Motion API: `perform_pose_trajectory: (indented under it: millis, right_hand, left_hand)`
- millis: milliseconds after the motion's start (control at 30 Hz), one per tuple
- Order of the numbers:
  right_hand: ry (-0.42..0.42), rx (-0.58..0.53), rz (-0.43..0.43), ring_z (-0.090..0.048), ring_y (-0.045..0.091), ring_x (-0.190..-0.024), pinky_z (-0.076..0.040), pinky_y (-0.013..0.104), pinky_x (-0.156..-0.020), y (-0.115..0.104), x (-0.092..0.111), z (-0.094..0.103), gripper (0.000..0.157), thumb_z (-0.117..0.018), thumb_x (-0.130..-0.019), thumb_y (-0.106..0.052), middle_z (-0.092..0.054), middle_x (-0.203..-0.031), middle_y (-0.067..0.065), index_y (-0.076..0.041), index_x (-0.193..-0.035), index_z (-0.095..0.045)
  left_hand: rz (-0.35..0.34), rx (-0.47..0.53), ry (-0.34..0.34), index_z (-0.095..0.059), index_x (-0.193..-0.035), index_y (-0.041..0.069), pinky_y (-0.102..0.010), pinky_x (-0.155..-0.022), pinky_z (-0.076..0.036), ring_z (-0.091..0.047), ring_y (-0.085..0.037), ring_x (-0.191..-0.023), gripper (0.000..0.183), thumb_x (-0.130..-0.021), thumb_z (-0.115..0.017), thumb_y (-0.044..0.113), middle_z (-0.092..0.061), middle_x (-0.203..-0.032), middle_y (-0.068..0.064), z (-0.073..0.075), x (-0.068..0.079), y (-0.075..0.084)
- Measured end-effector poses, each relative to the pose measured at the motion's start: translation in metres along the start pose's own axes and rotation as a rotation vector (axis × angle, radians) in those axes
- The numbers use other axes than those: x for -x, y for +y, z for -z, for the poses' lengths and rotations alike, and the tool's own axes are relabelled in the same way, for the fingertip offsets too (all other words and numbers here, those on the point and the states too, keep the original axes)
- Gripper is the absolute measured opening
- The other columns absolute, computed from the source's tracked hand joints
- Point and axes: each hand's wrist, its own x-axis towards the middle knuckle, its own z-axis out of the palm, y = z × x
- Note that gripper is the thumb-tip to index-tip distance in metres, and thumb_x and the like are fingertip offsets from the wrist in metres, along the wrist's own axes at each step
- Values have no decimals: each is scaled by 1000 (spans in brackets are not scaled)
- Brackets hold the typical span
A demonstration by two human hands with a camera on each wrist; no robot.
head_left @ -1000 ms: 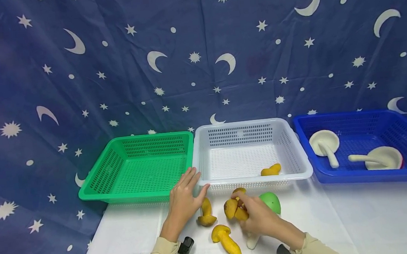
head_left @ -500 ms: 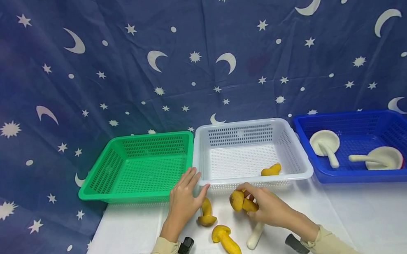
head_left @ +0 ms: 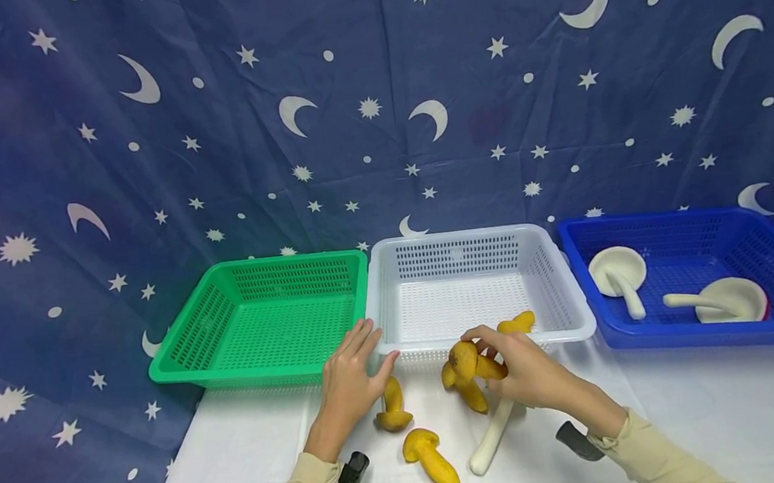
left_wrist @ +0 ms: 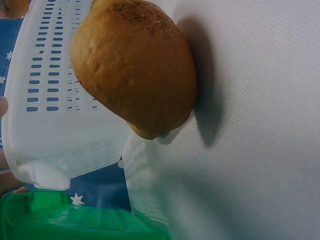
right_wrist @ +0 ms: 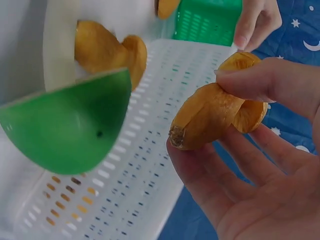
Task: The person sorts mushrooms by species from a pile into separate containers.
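Note:
My right hand (head_left: 531, 372) pinches a yellow-brown mushroom (right_wrist: 202, 117) between thumb and fingertips, raised by the front rim of the white basket (head_left: 433, 346). Below it on the cloth lies a second mushroom (head_left: 473, 398). Under the right hand is a ladle; its white handle (head_left: 491, 441) shows in the head view, its green bowl (right_wrist: 75, 125) in the right wrist view. My left hand (head_left: 351, 375) rests with extended fingers where the green basket (head_left: 245, 376) and white basket meet. Beside its thumb is a mushroom (head_left: 393, 408), large in the left wrist view. Another mushroom (head_left: 431, 461) lies nearer me.
One mushroom (head_left: 519, 323) is inside the white basket at its front right. To the right, a blue basket (head_left: 695, 339) holds two white ladles, one on the left (head_left: 617, 272) and one further right (head_left: 726, 302). A patterned blue curtain (head_left: 350, 159) hangs behind the baskets.
My right hand has lifted the mushroom and carried it right and up toward the white basket's rim, uncovering another mushroom and more of the ladle's handle. The left hand has stayed put.

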Motion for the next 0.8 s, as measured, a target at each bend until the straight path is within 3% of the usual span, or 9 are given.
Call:
perform_pose_trajectory:
  millis: [567, 800]
  right_hand:
    - [18, 31, 67, -54, 13, -75, -45, 19, -50, 3, -20, 27, 57, -64, -63, 4, -59, -88, -1, -17, -114, -51]
    - [31, 62, 96, -54, 13, -76, -47, 23, -58, 10, -30, 30, 58, -63, -62, 5, -60, -88, 0, -16, -114, -51]
  left_hand:
    - [-2, -3, 6, -62, -109, 5, -41, -90, -41, -47, -28, -113, 47, -79, -61, 40, -54, -119, -12, 2, -1, 1]
    - [-5, -6, 2, -62, -109, 5, -41, -91, -40, -47, -28, -113, 46, -78, -61, 40, -54, -119, -13, 3, -1, 3]
